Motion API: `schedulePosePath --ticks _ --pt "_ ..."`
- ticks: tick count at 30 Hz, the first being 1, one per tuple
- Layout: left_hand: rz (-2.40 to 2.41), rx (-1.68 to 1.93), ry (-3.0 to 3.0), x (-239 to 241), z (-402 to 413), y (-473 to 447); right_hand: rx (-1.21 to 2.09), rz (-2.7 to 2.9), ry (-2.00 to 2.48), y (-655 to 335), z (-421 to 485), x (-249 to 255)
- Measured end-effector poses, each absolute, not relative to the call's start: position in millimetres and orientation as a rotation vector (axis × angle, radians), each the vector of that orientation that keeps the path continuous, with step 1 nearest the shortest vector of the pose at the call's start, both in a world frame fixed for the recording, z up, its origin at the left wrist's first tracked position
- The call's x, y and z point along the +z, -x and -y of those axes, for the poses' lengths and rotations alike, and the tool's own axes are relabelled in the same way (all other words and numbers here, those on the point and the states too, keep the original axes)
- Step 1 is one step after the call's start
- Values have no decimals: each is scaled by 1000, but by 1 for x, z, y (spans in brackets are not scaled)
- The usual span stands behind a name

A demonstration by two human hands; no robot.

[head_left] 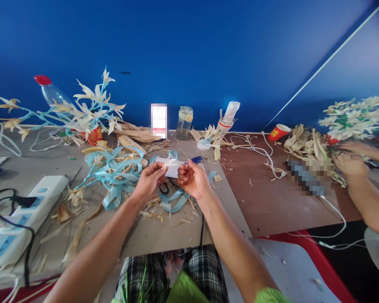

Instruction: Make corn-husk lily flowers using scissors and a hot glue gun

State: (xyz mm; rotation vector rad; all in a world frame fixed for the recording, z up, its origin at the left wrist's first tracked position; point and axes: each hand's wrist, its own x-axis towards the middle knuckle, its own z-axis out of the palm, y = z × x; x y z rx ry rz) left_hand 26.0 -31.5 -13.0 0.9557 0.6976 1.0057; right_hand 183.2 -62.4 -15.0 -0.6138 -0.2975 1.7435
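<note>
Pale strip [170, 162], likely corn husk — centre of the frame, pinched between thumb and forefinger of the left hand [152, 177]. Right hand [194, 179], just beside it: fingers curled and drawn together; whether they grip anything cannot be told. White paper [171, 171], one piece, between the two hands; whether held or lying cannot be told. Light blue ribbon [113, 170], a loose heap, left of centre, with further loops below the hands. Tabletop [151, 242], grey-brown, littered with husk scraps. Husk flowers [94, 105] on blue stems, one spray, upper left; clear bottle [55, 96] with red cap, tilted, behind them. Glass jar [185, 126], lidded, upright, a little above centre. Red paper cup [278, 132], tilted, right of centre. Power strip [50, 189], white, with a black plug, lower left. Phone-like object [308, 179], blurred, right side, white cable attached. Second flower bunch [355, 118], upper right — below it, a co-worker's hands [352, 164], partly hidden.
</note>
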Motion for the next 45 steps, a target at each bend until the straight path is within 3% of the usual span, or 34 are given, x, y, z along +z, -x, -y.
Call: schedulePosePath --ticks 45 --pt "-467 893 -788 -12 28 -22 1659 423 731 -173 67 -11"
